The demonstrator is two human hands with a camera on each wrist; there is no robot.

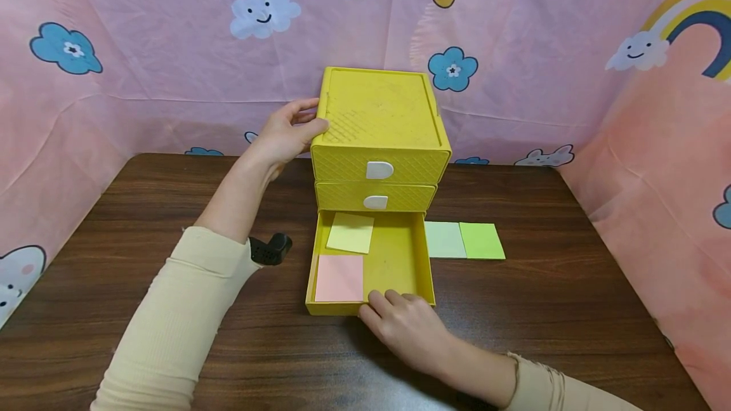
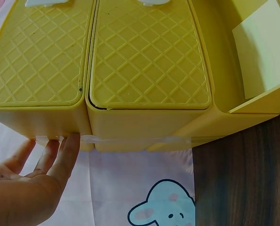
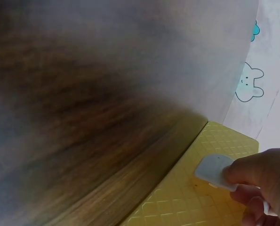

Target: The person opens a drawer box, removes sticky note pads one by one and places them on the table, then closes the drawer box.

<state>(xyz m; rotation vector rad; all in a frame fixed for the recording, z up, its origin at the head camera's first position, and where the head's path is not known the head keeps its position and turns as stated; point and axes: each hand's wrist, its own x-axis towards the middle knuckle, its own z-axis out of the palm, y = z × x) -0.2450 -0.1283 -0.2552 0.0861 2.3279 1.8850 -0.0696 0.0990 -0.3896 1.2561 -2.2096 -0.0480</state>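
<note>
A yellow cabinet of three drawers (image 1: 374, 106) stands on the table, with its bottom drawer (image 1: 396, 265) pulled out. My left hand (image 1: 291, 132) steadies the cabinet's upper left side, thumb at the top edge. In the left wrist view, the straight fingers (image 2: 67, 162) touch the side wall. At the drawer's front my right hand (image 1: 405, 328) pinches the white handle (image 3: 214, 168) between thumb and fingers. Inside the drawer lie a pale yellow sticky note pad (image 1: 351, 233) at the back left and a pink one (image 1: 339, 279) at the front left.
Right of the drawer, a mint note pad (image 1: 445, 240) and a bright green one (image 1: 482, 241) lie side by side on the brown wooden table (image 1: 548, 309). A pink patterned cloth (image 1: 377, 37) hangs behind and on both sides.
</note>
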